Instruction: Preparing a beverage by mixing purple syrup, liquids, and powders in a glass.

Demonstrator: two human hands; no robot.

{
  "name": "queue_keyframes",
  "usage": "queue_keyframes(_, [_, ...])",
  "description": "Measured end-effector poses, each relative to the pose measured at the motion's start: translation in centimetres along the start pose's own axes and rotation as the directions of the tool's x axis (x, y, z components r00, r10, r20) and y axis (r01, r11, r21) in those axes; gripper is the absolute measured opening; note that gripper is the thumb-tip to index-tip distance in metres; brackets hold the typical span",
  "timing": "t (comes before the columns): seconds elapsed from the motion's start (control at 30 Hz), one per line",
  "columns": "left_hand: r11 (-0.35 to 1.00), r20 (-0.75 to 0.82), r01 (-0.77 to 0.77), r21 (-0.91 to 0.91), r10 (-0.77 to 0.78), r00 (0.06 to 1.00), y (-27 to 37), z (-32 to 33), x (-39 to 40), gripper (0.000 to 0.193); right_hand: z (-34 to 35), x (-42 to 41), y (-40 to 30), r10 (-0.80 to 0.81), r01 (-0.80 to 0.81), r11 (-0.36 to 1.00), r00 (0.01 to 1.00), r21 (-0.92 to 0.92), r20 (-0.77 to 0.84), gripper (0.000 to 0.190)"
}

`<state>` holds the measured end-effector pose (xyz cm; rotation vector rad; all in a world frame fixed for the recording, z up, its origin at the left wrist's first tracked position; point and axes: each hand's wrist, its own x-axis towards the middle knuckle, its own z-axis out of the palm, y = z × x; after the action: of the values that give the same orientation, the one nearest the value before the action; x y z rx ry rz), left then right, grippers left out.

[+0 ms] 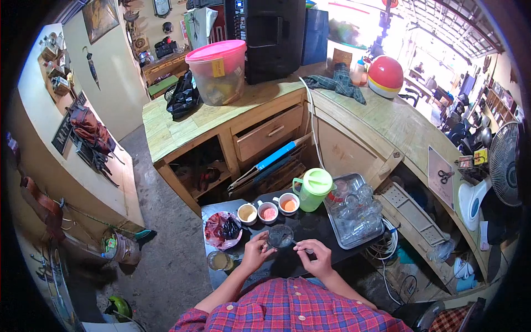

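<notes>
A clear glass cup [280,236] is in front of me over the dark table, and my left hand [256,252] grips it at its left side. Between the fingertips of my right hand [314,256] is the thin handle of a spoon [293,242], whose other end reaches into the cup. What the cup contains is hard to make out. Just beyond stand three white cups: one with cream-coloured powder [247,213], one with pink powder [268,212] and one with orange powder [288,203]. A glass of cloudy brownish liquid [220,261] stands left of my left wrist.
A bowl with red and black plastic bags [223,230] sits at the table's left. Behind the right hand are a green lidded pitcher [315,189] and a metal tray [352,241] of upturned glassware. Beyond rises a wooden counter [265,97] with a pink-lidded tub [218,74].
</notes>
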<state>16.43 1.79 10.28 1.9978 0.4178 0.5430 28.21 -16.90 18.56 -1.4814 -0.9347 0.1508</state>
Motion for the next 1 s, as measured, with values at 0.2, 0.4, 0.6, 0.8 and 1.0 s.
queue_keyframes(0.2, [0.993,0.04,-0.118,0.014,0.117,0.992,7.4,-3.1,0.8,0.041,-2.2,4.1,-4.1,-0.362,0.504,0.744,0.856,-0.44,0.368,0.025])
queue_keyframes(0.4, [0.986,0.014,-0.17,0.002,0.17,0.985,11.0,-4.6,1.0,0.043,-4.2,5.7,-9.5,-0.477,0.599,0.616,0.801,-0.512,0.362,0.027])
queue_keyframes(0.6, [0.976,0.068,-0.181,-0.124,0.19,0.979,11.9,-5.6,1.4,0.044,-5.3,7.4,-12.1,-0.456,0.615,0.643,0.786,-0.457,0.417,0.03])
queue_keyframes(0.8, [0.974,0.148,-0.169,-0.15,0.191,0.97,13.6,-6.1,1.5,0.043,-4.3,8.8,-12.2,-0.366,0.623,0.68,0.745,-0.386,0.558,0.036])
queue_keyframes(1.0, [0.968,0.074,-0.22,-0.118,0.229,0.971,15.0,-5.9,1.4,0.042,-3.1,7.8,-10.4,-0.43,0.587,0.666,0.807,-0.461,0.405,0.029])
